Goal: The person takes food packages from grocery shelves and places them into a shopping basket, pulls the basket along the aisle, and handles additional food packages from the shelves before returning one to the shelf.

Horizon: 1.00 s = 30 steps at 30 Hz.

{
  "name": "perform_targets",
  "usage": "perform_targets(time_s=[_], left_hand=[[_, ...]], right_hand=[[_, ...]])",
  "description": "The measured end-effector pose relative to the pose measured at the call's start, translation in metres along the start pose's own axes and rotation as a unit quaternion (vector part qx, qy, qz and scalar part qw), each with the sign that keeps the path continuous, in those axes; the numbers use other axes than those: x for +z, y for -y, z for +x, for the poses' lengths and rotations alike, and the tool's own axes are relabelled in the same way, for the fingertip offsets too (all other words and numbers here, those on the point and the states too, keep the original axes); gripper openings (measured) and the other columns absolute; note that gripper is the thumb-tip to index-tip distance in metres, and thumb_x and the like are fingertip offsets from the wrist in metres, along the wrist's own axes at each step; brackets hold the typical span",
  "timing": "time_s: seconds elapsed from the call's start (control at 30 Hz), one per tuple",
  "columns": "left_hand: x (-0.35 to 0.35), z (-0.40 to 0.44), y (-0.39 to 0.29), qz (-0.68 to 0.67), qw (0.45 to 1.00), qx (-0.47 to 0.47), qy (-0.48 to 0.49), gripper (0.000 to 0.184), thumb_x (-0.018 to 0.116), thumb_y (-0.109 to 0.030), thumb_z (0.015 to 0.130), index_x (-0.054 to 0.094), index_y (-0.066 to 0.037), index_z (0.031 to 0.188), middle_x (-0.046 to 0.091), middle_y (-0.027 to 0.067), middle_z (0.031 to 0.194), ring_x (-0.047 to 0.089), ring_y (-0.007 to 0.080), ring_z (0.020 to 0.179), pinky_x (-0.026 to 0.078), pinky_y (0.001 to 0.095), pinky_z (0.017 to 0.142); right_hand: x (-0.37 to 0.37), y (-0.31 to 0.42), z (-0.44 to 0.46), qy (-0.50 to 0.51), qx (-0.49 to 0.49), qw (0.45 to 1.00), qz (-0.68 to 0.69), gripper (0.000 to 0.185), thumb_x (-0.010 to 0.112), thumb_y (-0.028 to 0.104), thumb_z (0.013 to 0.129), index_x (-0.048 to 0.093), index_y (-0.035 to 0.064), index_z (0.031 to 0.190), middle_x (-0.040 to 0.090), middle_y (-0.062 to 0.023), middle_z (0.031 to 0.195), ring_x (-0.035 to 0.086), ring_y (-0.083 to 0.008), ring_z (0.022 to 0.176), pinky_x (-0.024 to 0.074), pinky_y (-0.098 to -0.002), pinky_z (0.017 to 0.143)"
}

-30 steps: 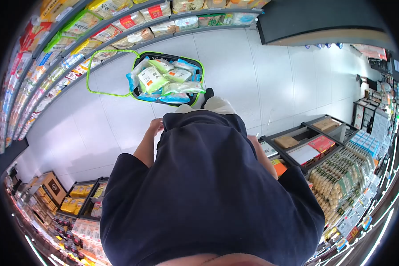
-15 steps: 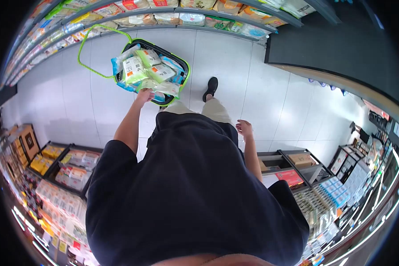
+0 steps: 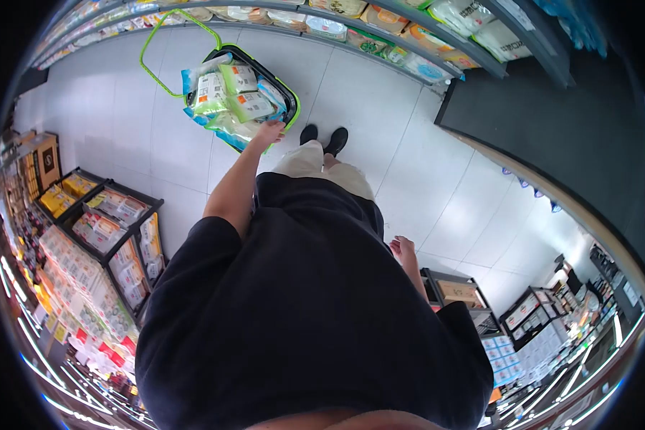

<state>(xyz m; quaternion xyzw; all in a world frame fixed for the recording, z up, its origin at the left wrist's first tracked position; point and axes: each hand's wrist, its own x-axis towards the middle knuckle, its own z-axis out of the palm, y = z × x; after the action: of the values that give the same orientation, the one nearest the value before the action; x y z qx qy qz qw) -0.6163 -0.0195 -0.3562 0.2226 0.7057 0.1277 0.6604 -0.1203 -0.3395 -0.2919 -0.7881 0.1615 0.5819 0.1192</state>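
A black basket with a green rim (image 3: 292, 93) stands on the floor, its green handle (image 3: 145, 66) swung down to the left side. Several clear, green and blue plastic packages (image 3: 211, 93) with pale contents fill it. My left hand (image 3: 270, 132) is over the basket's near edge, beside the lowest package, fingers loosely bent and apart; no object shows in it. My right hand (image 3: 403, 247) hangs at my side, nothing in it, fingers slightly curled and apart.
Shelves of bagged goods (image 3: 326, 27) curve along the top. A dark counter (image 3: 537, 122) is at the upper right. Low display racks stand at the left (image 3: 111, 215) and lower right (image 3: 457, 290). My black shoes (image 3: 337, 140) are beside the basket.
The view has turned and shifted. My left hand has moved from beside my hip up to the basket's near edge. Both shoes now show close together, and the right hand has swung clear of my side.
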Motion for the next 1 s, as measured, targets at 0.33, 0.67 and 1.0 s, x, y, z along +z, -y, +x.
perform_targets(time_s=[0.33,0.67,1.0], left_hand=[[-0.007,0.089,0.005,0.054,0.994,0.047,-0.078,0.051,0.060,-0.034,0.077,0.048,-0.007,0.119,0.058,0.0134,0.106,0.055,0.0258,0.096,0.045,0.0346,0.083],[-0.020,0.229,0.001,0.128,0.973,-0.090,-0.170,0.067,0.057,-0.040,0.072,0.039,-0.006,0.127,0.035,0.0291,0.127,0.035,0.0411,0.120,0.032,0.0419,0.100],[-0.047,0.177,-0.030,0.146,0.957,-0.019,-0.249,0.050,0.056,-0.034,0.076,0.053,0.004,0.107,0.050,0.0244,0.114,0.049,0.0367,0.106,0.040,0.0415,0.091]], right_hand=[[0.051,0.167,-0.097,0.004,-0.170,0.984,-0.052,0.029,0.048,0.021,0.082,0.056,0.0017,0.103,0.057,-0.0099,0.076,0.059,-0.0176,0.068,0.0526,-0.0290,0.065],[0.039,0.221,-0.180,-0.052,-0.182,0.895,-0.404,0.028,0.049,0.021,0.084,0.056,0.0029,0.104,0.058,-0.0100,0.079,0.060,-0.0203,0.072,0.0508,-0.0321,0.067],[0.109,0.318,-0.208,-0.120,-0.100,0.951,-0.266,0.031,0.049,0.021,0.085,0.053,0.0000,0.106,0.056,-0.0112,0.082,0.060,-0.0204,0.075,0.0523,-0.0318,0.068]])
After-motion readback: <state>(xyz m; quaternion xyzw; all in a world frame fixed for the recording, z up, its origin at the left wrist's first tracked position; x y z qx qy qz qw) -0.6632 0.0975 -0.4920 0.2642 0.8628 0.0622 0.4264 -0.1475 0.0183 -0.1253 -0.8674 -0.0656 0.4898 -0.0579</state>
